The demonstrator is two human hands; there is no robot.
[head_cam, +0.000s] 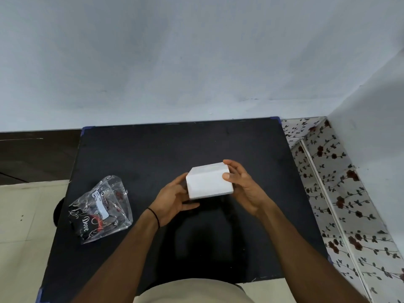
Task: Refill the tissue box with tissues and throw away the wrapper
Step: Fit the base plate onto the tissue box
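Note:
A white block of stacked tissues (208,181) is held above the middle of the black table (153,149). My left hand (172,201) grips its left end from below. My right hand (242,186) clasps its right end, thumb on the front face. The empty clear plastic wrapper (101,209), printed with black and red markings, lies crumpled on the table to the left, apart from both hands. No tissue box can be made out; the dark patch under my hands is too dim to identify.
The table stands against a pale blue-grey wall (196,62). A floral-patterned tiled strip (341,193) runs along the right. Pale floor tiles (26,226) and a dark wooden surface (37,156) lie to the left.

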